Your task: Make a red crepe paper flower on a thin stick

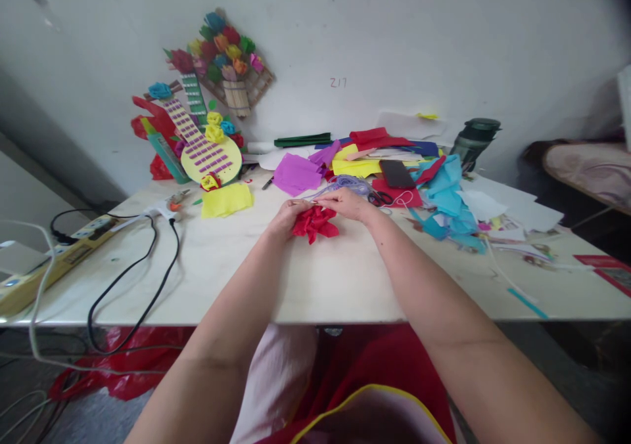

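Note:
A red crepe-paper flower (315,226) with ruffled petals is held between my two hands, just above the table (340,280). My left hand (288,218) has its fingers closed on the flower's left side. From the right, my right hand (346,204) pinches at the upper edge, its fingertips close to those of the left. Something thin and pale, perhaps a stem, shows at the fingertips; it is too small to make out. Behind the hands lie a coil of lilac cord (352,184) and black-handled scissors (380,198).
Purple paper (296,175), yellow paper (227,200), blue crepe paper (446,191) and a phone (397,174) lie around. A dark bottle (474,143) stands at the back right. A guitar-shaped craft (210,158) leans at left, near a power strip (73,253) and cables.

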A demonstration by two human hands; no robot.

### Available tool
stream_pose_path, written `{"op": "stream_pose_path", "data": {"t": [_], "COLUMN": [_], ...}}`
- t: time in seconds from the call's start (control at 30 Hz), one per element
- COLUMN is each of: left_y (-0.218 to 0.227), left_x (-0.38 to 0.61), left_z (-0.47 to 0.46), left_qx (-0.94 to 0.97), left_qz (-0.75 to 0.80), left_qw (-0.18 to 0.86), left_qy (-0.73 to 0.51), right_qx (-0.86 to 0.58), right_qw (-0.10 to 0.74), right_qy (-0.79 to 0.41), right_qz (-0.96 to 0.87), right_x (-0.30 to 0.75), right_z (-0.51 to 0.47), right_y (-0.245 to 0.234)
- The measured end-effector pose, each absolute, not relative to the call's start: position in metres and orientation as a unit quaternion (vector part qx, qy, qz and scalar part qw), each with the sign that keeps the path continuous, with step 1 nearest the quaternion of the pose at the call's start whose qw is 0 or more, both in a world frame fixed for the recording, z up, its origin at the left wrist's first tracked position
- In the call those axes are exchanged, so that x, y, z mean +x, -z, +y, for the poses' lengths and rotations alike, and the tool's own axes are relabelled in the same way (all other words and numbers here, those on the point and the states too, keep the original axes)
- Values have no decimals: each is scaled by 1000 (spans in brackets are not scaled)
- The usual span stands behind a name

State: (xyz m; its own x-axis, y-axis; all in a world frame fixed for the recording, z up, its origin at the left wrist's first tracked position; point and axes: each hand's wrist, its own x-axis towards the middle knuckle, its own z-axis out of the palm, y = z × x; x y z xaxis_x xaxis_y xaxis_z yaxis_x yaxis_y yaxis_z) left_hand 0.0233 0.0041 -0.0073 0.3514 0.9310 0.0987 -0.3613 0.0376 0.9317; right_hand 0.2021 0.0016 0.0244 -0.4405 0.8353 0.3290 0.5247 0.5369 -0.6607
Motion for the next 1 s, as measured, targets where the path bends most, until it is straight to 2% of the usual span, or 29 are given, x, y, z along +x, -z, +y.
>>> {"op": "stream_pose_path", "data": {"t": [0.5,1.0], "left_y": [5,7], "left_x": [24,21], "left_z": [1,5], "left_qx": [497,484], "left_qz": [299,277], "left_qw": [674,696], "left_qy": [-458,-452], "right_qx": [-447,-441], "right_qw": [317,329], "right_qy": [-152,-123], "right_qz": [-822,-826], "right_x": [197,195], "right_z": [7,6], "right_y": [-20,-20]}}
